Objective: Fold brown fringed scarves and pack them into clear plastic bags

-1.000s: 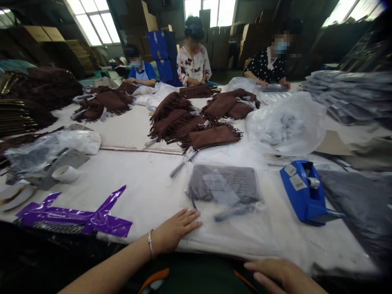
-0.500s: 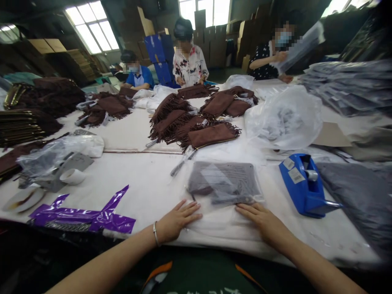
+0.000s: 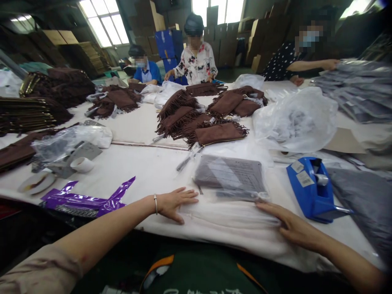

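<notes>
At ten o'clock, a purple plastic strip [image 3: 85, 201] lies on the white-covered table [image 3: 131, 171]. The left hand [image 3: 177, 204], open with fingers spread and a metal bangle [image 3: 156, 203] at the wrist, rests flat on clear plastic film [image 3: 226, 218]. At twelve o'clock, a grey pouch [image 3: 229, 175] sits bagged in clear plastic, just above the film, with brown fringed suede pouches [image 3: 219, 134] beyond. The right hand [image 3: 294, 228], also open, lies flat on the film's edge. At two o'clock stands a blue tape dispenser [image 3: 312, 196], its white labels too small to read.
</notes>
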The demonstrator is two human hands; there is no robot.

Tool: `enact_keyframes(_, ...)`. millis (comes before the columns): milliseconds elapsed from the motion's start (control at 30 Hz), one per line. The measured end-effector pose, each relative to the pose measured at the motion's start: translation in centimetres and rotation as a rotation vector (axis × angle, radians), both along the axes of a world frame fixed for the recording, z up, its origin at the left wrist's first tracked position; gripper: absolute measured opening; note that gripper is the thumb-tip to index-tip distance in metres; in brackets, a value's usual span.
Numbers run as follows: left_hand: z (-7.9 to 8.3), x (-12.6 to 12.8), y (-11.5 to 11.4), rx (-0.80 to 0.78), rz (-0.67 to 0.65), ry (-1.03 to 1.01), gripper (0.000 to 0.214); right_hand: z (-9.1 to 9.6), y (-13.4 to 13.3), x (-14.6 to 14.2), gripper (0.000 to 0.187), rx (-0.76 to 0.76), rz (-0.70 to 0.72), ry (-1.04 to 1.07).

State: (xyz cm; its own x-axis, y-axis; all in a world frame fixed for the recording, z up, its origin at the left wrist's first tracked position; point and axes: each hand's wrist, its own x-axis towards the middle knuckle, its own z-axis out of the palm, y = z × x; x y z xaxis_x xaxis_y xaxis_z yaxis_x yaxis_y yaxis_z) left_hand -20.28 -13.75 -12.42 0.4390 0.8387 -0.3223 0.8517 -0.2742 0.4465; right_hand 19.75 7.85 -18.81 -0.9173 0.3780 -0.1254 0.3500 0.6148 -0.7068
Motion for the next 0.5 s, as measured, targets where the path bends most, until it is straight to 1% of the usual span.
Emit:
enact_keyframes(33, -0.1, -0.3, -0.1, 0.016, 0.007, -0.022, 0.084, -0.4, 0.2, 0.0, 0.067, -0.014, -0.032, 0.040)
enact_keyframes(100, -0.8, -0.6, -0.2, 0.086, 0.085, -0.065, 0.065, -1.6, 0.4, -0.2, 0.046, -0.054, -0.128, 0.127)
enact_keyframes(167, -1.8, -0.4, -0.1, 0.173, 0.216, -0.113, 0.043, -2.7, 0.1, -0.7, 0.039, -0.090, -0.254, 0.192)
enact_keyframes(200, -2.2, -0.2, -0.1, 0.208, 0.274, -0.137, 0.038, -3.2, -0.3, -0.8, 0.039, -0.098, -0.316, 0.215)
enact_keyframes(233, -2.4, 0.1, -0.3, 0.230, 0.313, -0.159, 0.038, -3.7, -0.7, -0.8, 0.040, -0.101, -0.368, 0.231)
enact_keyframes(267, -2.6, 0.3, -0.5, 0.239, 0.327, -0.175, 0.043, -4.1, -1.2, -0.7, 0.040, -0.099, -0.411, 0.240)
enact_keyframes(367, -2.4, 0.7, -1.4, 0.224, 0.281, -0.187, 0.077, -5.2, -2.4, -0.1, 0.039, -0.065, -0.511, 0.257)
enact_keyframes(400, -2.4, 0.8, -1.6, 0.225, 0.269, -0.187, 0.078, -5.5, -2.6, 0.0, 0.039, -0.046, -0.546, 0.254)
enact_keyframes(433, -2.5, 0.9, -1.7, 0.239, 0.276, -0.190, 0.070, -5.7, -2.7, 0.1, 0.039, -0.021, -0.581, 0.242)
enact_keyframes(467, -2.7, 1.0, -1.6, 0.271, 0.328, -0.191, 0.056, -5.8, -2.8, 0.0, 0.039, 0.010, -0.615, 0.222)
enact_keyframes(500, -3.0, 1.2, -1.5, 0.319, 0.420, -0.184, 0.041, -5.8, -2.9, -0.1, 0.039, 0.048, -0.648, 0.196)
